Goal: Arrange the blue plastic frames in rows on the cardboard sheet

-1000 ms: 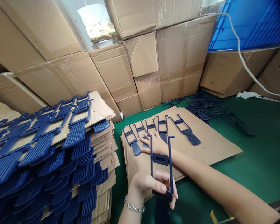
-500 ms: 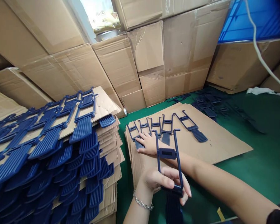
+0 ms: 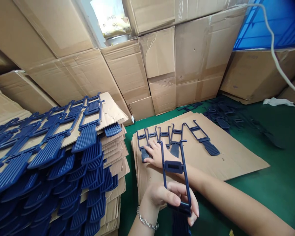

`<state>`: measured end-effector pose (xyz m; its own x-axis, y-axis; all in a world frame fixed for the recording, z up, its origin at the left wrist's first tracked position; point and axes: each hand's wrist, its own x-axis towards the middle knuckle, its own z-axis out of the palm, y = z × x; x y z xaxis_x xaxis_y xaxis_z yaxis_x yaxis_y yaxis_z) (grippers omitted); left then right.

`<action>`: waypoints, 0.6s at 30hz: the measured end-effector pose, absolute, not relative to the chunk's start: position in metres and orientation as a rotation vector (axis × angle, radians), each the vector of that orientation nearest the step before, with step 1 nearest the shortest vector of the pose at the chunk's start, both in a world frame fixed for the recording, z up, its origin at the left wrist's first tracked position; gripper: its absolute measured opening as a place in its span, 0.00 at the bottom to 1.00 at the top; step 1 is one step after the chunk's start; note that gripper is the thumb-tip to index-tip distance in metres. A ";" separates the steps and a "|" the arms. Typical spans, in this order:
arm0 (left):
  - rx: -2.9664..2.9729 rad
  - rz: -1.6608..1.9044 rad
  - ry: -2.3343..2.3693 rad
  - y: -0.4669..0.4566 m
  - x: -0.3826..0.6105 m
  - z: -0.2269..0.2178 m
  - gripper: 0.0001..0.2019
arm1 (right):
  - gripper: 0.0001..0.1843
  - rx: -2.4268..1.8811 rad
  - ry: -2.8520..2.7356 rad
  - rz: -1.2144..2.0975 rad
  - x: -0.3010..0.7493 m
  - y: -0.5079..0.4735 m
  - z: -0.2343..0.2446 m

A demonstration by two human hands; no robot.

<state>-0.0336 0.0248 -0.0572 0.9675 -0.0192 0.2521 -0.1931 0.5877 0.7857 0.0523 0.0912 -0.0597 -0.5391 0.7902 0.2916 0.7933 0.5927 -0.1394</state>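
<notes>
From the head camera, here's the left hand at the near edge, chain bracelet on the wrist, and it has a dark blue frame in its grip: thumb pressing the lower crossbar from the front, fingers curled behind, the two hooked prongs pointing up and away. The ribbed end drops down below the hand (too dark there to make out much). Out beyond it comes the right hand, palm down, fingers spread over a row of four frames lying on the cardboard sheets; how firmly it presses, I cannot tell. A lone frame lies just right of that row, ribbed end toward the near side. Over on the left, what a pile: a tall stack of frames between cardboard layers, ribbed ends jutting over the edge. To the far right, loose dark pieces sit in a heap on the green table, and brown cartons wall off the far side.
</notes>
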 end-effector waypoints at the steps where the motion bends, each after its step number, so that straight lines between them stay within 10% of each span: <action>1: 0.935 0.113 -0.246 0.025 -0.034 -0.057 0.20 | 0.22 -1.285 -2.538 -0.007 0.062 0.090 -0.054; 18: 0.969 0.128 -0.124 0.026 -0.029 -0.057 0.19 | 0.33 -2.148 -2.237 0.423 0.156 0.098 -0.062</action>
<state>-0.0288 0.0262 -0.0570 0.9854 0.0532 0.1618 -0.1637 0.5597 0.8124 0.1561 0.0977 -0.0625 -0.0581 0.9825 -0.1770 0.9792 0.0215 -0.2017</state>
